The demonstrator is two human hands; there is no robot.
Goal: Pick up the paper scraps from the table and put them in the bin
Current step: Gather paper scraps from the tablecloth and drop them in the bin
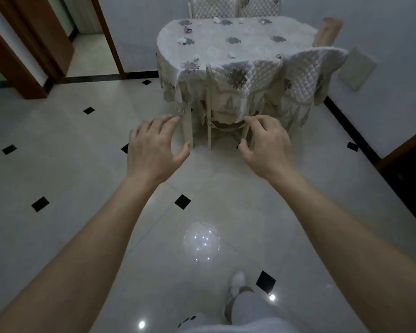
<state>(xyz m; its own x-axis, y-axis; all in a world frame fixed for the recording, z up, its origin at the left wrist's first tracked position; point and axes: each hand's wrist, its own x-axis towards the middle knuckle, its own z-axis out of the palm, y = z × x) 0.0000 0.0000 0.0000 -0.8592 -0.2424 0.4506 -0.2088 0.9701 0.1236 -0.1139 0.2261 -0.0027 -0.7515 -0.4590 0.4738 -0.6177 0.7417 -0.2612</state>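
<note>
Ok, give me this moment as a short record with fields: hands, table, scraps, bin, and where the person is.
left hand: open, empty, held out in front
right hand: open, empty, fingers curled
table: ahead, under a floral cloth, chairs pushed in around it
paper scraps: several small crumpled bits on the cloth, such as one near the left edge
bin: not in view
person: standing on the tiled floor, short of the table
task state: nothing picked up yet

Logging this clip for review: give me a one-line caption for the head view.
Both empty hands, left hand and right hand, reach toward a cloth-covered table dotted with paper scraps.
</note>
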